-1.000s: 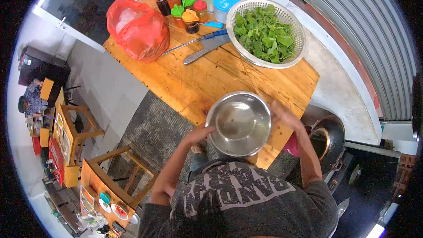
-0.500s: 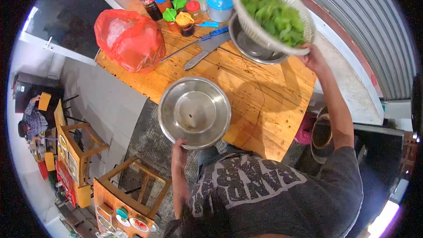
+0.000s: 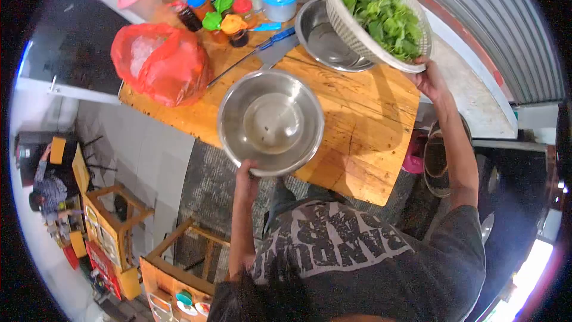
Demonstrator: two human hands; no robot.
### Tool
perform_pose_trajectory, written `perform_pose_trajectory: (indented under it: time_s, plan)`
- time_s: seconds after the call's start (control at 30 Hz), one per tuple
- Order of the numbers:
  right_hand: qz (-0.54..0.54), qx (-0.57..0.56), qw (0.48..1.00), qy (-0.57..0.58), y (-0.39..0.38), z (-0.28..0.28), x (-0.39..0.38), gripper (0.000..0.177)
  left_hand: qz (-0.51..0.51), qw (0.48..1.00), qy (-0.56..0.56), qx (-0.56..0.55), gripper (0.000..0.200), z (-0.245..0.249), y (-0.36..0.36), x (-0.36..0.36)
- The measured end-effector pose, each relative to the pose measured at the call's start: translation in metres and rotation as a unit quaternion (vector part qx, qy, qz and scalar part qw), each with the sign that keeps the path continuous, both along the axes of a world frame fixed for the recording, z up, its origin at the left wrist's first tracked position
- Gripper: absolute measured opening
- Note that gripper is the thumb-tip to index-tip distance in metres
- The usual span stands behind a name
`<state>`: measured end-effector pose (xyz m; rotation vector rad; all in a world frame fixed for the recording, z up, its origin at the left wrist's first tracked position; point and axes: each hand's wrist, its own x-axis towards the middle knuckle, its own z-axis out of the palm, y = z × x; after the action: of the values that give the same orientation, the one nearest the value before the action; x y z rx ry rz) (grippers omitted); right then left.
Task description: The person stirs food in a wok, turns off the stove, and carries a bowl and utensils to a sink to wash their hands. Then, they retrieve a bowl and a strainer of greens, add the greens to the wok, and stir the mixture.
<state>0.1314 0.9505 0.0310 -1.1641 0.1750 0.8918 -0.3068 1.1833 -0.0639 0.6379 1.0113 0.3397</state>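
My left hand (image 3: 246, 180) grips the near rim of a steel bowl (image 3: 298, 141), which has a little liquid and a few dark specks at its bottom. The bowl is over the table's front edge. My right hand (image 3: 430, 79) holds the rim of a white plastic basket (image 3: 351, 31), tilted and full of green leaves (image 3: 381, 15). Under the basket's left side a second steel bowl (image 3: 328, 45) stands on the wooden table (image 3: 357, 125). Behind the held bowl lies a wide blade (image 3: 277, 53), its handle mostly hidden.
A red plastic bag (image 3: 173, 78) sits at the table's left. Lidded jars, a sauce bottle (image 3: 182, 9) and blue-lidded tub (image 3: 279, 0) stand at the back. Wooden stools are at lower left; a person (image 3: 49, 188) is far left. A bucket (image 3: 438, 158) stands on the right.
The held bowl has moved forward over the table and now covers the knife handle. The leaf basket remains raised in my right hand. The camera view has shifted slightly.
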Motion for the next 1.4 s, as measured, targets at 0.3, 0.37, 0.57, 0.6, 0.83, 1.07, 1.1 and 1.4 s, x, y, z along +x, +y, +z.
perform_pose_trajectory:
  time_s: [0.3,0.37,0.57,0.6,0.83,1.07,1.1,1.4]
  plan:
    - [0.036,-0.030,0.998,-0.041,0.006,0.033,-0.044,0.027,-0.030,0.999,-0.002,0.018,0.021,0.011,0.002,0.018]
    - [0.016,-0.044,0.998,-0.049,-0.008,0.023,-0.045,0.030,-0.035,0.999,-0.001,0.022,0.020,0.017,0.006,0.028]
    - [0.025,-0.115,0.989,-0.091,-0.071,-0.010,-0.038,0.036,-0.084,0.990,-0.078,0.078,0.025,0.043,0.015,0.076]
    - [-0.007,-0.093,0.992,-0.079,-0.080,-0.002,-0.052,0.035,-0.093,0.988,-0.084,0.086,0.027,0.040,0.027,0.086]
    - [-0.141,-0.127,0.980,-0.051,-0.194,-0.005,-0.138,0.035,-0.201,0.947,-0.174,0.182,0.047,0.071,0.071,0.214]
    - [-0.141,-0.149,0.978,-0.026,-0.248,-0.022,-0.208,0.036,-0.276,0.915,0.043,0.292,0.039,0.068,0.068,0.289]
    - [-0.129,-0.116,0.985,-0.007,-0.261,-0.034,-0.208,0.040,-0.317,0.867,0.112,0.367,0.042,0.054,0.074,0.298]
    - [-0.157,-0.078,0.984,-0.022,-0.207,-0.011,-0.218,0.041,-0.215,0.662,0.280,0.661,0.026,0.029,0.049,0.340]
